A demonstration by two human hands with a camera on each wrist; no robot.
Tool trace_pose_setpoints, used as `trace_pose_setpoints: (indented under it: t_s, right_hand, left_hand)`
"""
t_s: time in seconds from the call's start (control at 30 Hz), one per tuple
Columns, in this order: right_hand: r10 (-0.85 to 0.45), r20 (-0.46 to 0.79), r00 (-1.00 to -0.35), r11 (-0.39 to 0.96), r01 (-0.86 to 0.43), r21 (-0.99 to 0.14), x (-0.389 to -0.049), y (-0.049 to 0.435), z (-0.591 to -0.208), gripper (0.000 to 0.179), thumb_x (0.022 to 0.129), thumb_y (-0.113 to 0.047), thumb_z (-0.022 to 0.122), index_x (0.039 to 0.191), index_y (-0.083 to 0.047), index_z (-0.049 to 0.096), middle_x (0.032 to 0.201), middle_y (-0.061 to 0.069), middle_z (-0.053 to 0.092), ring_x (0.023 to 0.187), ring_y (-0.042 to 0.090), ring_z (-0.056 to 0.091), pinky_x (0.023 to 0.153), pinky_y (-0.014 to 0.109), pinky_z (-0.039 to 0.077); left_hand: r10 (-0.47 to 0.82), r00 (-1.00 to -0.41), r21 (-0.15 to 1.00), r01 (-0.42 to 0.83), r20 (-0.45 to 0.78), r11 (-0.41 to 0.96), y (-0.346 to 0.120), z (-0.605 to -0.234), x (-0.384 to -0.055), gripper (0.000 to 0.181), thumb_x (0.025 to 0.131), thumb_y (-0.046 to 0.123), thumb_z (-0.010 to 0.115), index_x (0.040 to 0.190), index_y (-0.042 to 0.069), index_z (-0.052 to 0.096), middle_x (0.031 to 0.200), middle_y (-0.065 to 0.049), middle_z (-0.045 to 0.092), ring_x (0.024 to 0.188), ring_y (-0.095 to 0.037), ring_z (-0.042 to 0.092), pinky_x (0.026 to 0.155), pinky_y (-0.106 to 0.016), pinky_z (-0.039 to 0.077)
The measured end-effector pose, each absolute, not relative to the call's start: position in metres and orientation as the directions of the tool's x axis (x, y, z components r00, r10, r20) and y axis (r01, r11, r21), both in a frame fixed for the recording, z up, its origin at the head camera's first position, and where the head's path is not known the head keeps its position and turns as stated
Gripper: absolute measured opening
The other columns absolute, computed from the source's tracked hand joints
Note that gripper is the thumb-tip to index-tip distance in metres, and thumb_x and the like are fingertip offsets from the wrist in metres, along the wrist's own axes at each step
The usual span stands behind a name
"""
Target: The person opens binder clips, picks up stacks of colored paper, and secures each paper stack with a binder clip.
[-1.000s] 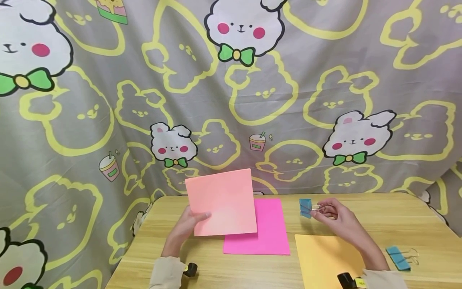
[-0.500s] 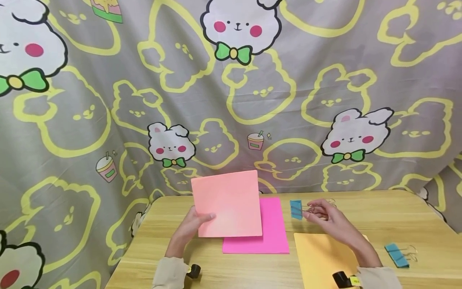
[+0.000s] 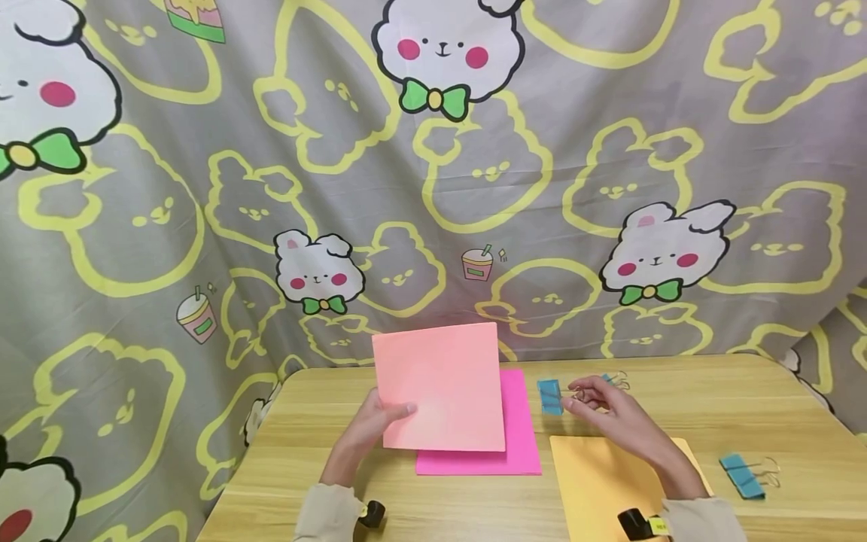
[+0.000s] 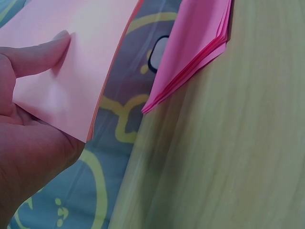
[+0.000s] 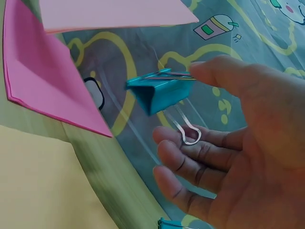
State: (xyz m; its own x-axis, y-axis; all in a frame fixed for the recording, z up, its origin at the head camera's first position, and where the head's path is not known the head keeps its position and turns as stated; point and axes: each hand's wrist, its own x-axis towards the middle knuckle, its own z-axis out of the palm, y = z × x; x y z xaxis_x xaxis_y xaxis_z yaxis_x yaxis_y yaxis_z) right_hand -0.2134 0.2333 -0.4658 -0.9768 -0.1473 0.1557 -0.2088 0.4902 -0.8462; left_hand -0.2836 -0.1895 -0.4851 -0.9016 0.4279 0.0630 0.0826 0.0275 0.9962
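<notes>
My left hand [image 3: 366, 430] holds a small stack of salmon-pink paper [image 3: 443, 391] raised above the table. The thumb lies across its front; the other fingers are hidden behind it. Partly under the raised stack, a magenta paper stack [image 3: 521, 433] lies on the table. My right hand [image 3: 619, 415] holds a blue binder clip [image 3: 550, 397] by its wire handles, just right of the pink paper and apart from it. In the right wrist view, the thumb is on one handle of the clip [image 5: 164, 93], and the other handle reaches the fingers. No paper is in the clip.
Yellow-orange paper [image 3: 603, 482] lies under my right forearm. One more blue binder clip [image 3: 742, 476] rests at the table's right, and another [image 3: 607, 379] is partly hidden behind my right hand. A patterned curtain [image 3: 433, 188] hangs behind the wooden table [image 3: 420, 512].
My left hand has carried the salmon-pink paper to the right. My right hand has brought the binder clip left, narrowing the gap between them. The clip behind the right hand has come into view.
</notes>
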Motion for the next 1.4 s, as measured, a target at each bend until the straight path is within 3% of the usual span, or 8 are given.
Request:
trace_pose_setpoints:
  t_s: [0.37,0.63,0.9,1.2,1.4]
  right_hand:
    - [-0.1,0.132,-0.986,0.454,-0.163,-0.876,-0.215,0.227,-0.466,0.05,0.097,-0.035,0.072,0.127,0.003,0.058,0.11,0.009,0.066,0.1,0.022,0.063,0.079,0.029,0.053]
    - [-0.107,0.184,-0.977,0.408,-0.212,-0.888,-0.215,0.221,-0.47,0.045,0.097,-0.029,0.073,0.124,0.004,0.06,0.109,0.01,0.067,0.097,0.019,0.065,0.08,0.028,0.055]
    - [-0.125,0.196,-0.973,0.246,-0.222,-0.944,-0.217,0.219,-0.471,0.041,0.098,-0.019,0.072,0.124,0.009,0.058,0.105,0.016,0.07,0.091,0.018,0.071,0.081,0.032,0.059]
    - [-0.148,0.168,-0.975,0.145,-0.19,-0.971,-0.219,0.219,-0.473,0.04,0.097,-0.017,0.072,0.124,0.01,0.059,0.104,0.019,0.075,0.095,0.032,0.074,0.087,0.031,0.057]
    - [-0.175,0.15,-0.973,0.145,-0.176,-0.974,-0.218,0.22,-0.474,0.039,0.097,-0.017,0.074,0.122,0.009,0.061,0.099,0.015,0.077,0.094,0.024,0.075,0.086,0.025,0.055]
  left_hand:
    - [0.474,-0.879,0.998,0.066,0.051,0.015,-0.179,-0.49,-0.283,0.031,0.096,0.0,0.068,0.125,-0.002,0.058,0.109,-0.009,0.071,0.098,-0.019,0.064,0.089,-0.037,0.055]
    - [0.497,-0.866,0.997,0.074,0.062,0.005,-0.173,-0.49,-0.282,0.026,0.096,0.001,0.067,0.121,0.0,0.061,0.107,-0.007,0.071,0.096,-0.017,0.064,0.087,-0.037,0.055]
    - [0.497,-0.866,0.998,0.063,0.058,-0.006,-0.17,-0.491,-0.281,0.029,0.095,0.0,0.067,0.124,-0.001,0.059,0.108,-0.008,0.071,0.096,-0.017,0.066,0.085,-0.037,0.056]
    - [0.479,-0.877,0.999,0.031,0.032,-0.012,-0.166,-0.491,-0.28,0.029,0.094,-0.002,0.068,0.122,-0.003,0.058,0.105,-0.008,0.071,0.093,-0.019,0.068,0.081,-0.036,0.058]
    - [0.487,-0.872,0.998,0.052,0.056,-0.022,-0.165,-0.493,-0.28,0.026,0.094,-0.005,0.066,0.119,0.002,0.06,0.104,-0.005,0.071,0.093,-0.017,0.066,0.081,-0.035,0.057]
